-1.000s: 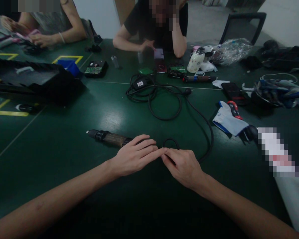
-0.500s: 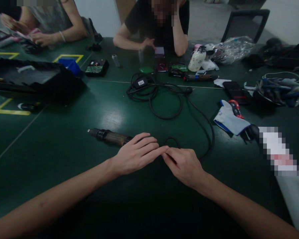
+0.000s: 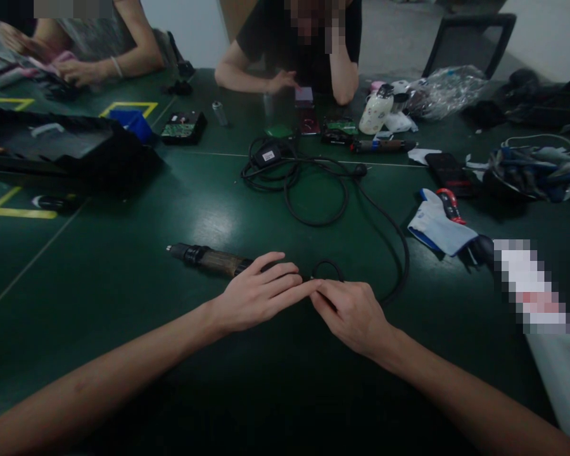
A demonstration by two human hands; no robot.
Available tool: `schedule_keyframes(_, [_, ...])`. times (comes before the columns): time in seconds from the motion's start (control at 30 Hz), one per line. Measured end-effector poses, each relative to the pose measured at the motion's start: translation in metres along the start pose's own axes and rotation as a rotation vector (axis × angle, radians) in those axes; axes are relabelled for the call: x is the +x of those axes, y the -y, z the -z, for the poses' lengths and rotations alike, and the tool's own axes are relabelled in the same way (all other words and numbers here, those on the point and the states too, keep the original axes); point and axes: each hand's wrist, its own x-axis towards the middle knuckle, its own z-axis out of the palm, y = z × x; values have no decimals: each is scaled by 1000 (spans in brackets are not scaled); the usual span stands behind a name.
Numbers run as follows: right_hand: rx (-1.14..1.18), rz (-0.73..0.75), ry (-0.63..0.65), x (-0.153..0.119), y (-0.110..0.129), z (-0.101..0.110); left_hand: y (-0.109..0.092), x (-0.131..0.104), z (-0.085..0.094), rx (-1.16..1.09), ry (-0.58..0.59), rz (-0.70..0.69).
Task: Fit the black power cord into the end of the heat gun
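Observation:
An electric screwdriver with a black nose and brownish grip lies on the green table, bit pointing left. My left hand is closed loosely over its rear end, which the hand hides. One finger of it stretches right to meet the fingertips of my right hand. My right hand is pinched closed at the end of a black cord, whose small loop comes out behind the knuckles. What sits exactly between the fingertips is hidden.
Beyond my hands lie the coiled cable and a black adapter. A glove and red-black handle lie right. A black tray stands left; a second screwdriver lies farther back. Across the table sits a person.
My hands keep nearly the same pose, with the fingertips still meeting. The screwdriver and cord stay in place. The view shifts very slightly.

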Motion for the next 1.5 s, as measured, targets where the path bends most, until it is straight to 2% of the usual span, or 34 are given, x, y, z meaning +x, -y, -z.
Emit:
schedule_keyframes(0.13, [-11, 4, 3, 0, 0, -1, 0, -1, -2, 23, -11, 30])
schedule_keyframes(0.33, [-7, -3, -15, -1, -1, -4, -1, 1, 3, 25, -8, -29])
schedule_keyframes(0.53, [-21, 11, -14, -1, -1, -3, 0, 1, 2, 41, -9, 7])
schedule_keyframes(0.73, [5, 9, -9, -1, -1, -3, 0, 3, 5, 43, 9, -48])
schedule_keyframes(1.0, [5, 2, -6, -1, 0, -2, -1, 2, 4, 58, 0, -11])
schedule_keyframes(1.27, [24, -4, 9, -1, -2, -2, 1, 2, 3, 50, -14, -87])
schedule_keyframes(1.5, [27, -7, 9, 0, 0, -2, 0, 3, 3, 34, -1, -48])
